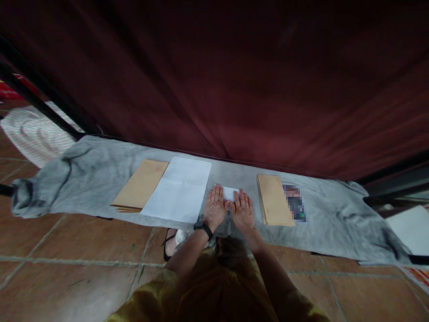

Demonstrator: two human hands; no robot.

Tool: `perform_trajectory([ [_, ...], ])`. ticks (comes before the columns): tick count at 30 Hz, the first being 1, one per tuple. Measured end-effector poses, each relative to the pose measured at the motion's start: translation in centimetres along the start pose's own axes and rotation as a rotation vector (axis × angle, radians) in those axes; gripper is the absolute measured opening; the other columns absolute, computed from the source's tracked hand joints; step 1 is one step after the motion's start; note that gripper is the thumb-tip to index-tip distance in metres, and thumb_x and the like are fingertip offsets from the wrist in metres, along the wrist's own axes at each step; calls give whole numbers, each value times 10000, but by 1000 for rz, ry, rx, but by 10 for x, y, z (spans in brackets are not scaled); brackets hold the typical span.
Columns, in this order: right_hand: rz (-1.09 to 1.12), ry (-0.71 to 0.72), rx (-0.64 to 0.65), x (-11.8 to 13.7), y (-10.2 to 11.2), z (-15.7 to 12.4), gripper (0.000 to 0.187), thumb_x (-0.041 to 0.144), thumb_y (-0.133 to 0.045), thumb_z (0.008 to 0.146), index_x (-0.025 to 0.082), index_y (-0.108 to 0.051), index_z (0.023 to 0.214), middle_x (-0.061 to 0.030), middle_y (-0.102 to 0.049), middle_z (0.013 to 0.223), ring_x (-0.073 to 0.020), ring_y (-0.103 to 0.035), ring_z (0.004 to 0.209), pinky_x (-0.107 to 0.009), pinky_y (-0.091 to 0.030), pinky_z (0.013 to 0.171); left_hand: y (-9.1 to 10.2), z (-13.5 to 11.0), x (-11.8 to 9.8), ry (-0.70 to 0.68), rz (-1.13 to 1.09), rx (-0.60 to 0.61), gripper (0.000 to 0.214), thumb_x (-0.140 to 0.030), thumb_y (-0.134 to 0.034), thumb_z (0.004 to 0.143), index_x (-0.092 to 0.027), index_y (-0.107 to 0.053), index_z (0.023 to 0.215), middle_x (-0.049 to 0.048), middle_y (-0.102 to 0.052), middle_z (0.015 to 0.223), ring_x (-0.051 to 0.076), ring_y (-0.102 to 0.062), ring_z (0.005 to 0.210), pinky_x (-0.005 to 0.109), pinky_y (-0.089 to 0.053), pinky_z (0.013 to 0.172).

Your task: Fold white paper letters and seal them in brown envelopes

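A small folded piece of white paper (230,193) lies on the grey cloth between and partly beneath my hands. My left hand (215,206) is flat with its fingers stretched out over the paper's left side. Over the right side rests my right hand (242,211), also flat, fingers a little spread. My thumbs nearly meet at the near edge. Just left of my left hand are large white paper sheets (181,190). Brown envelopes (142,185) lie stacked beyond them, partly under the sheets. Another stack of brown envelopes (275,201) is to the right of my right hand.
The grey cloth (328,210) covers a long narrow surface. A phone-like object (295,204), pixelated, lies beside the right envelopes. A dark red curtain (234,89) hangs behind. Dark metal bars (40,98) stand at the left. Brown floor tiles (90,250) show below.
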State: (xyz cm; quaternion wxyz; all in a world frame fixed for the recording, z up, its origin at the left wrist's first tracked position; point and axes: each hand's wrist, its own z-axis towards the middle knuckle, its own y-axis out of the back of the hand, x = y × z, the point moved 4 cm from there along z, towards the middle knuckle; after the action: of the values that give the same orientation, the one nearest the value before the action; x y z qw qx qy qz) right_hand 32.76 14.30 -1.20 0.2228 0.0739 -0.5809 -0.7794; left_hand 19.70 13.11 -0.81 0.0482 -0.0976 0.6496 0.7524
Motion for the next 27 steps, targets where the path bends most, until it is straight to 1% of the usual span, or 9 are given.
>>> perform_trajectory([
  [4,-1,-36,-9,-5,-1,-4,607,378,-386,1052,27,-343,1545,-264,-385,1568,-343,-382,1451,-542,-320,1161,1,-1,1,7,-4,10,678,-427,-334,1020,-7,-294,1550,207,-279,1641,277,-223,1542,429,-218,1256],
  [6,-4,-44,-28,-8,-1,-6,622,403,-363,1057,10,-346,1539,-266,-393,1563,-339,-385,1449,-525,-322,1164,2,-1,1,5,-13,13,698,-443,-358,1012,-6,-286,1552,211,-277,1641,282,-219,1543,438,-215,1256],
  [10,-8,-32,-64,-12,0,-9,599,409,-324,1065,35,-371,1530,-247,-428,1548,-330,-410,1433,-524,-334,1152,5,-2,0,0,-28,13,731,-472,-379,998,1,-284,1548,218,-262,1645,292,-201,1547,444,-193,1259],
  [17,-24,-24,-74,-15,-1,-11,565,347,-303,1066,15,-391,1515,-243,-459,1529,-317,-411,1431,-512,-341,1149,4,-2,0,4,-21,14,772,-521,-378,984,-4,-288,1550,215,-270,1642,299,-191,1549,456,-179,1258],
  [22,-26,-26,-99,-21,-1,-17,551,324,-257,1070,35,-387,1521,-230,-463,1531,-303,-407,1434,-505,-350,1148,4,-2,0,0,-18,17,764,-515,-345,1004,12,-280,1552,223,-251,1645,302,-190,1549,451,-184,1258],
  [27,-23,-46,-101,-27,0,-21,556,353,-250,1077,34,-416,1501,-222,-456,1538,-298,-402,1437,-481,-350,1159,5,-3,0,12,-29,9,713,-473,-317,1020,-12,-276,1561,203,-254,1650,289,-206,1546,451,-195,1257],
])
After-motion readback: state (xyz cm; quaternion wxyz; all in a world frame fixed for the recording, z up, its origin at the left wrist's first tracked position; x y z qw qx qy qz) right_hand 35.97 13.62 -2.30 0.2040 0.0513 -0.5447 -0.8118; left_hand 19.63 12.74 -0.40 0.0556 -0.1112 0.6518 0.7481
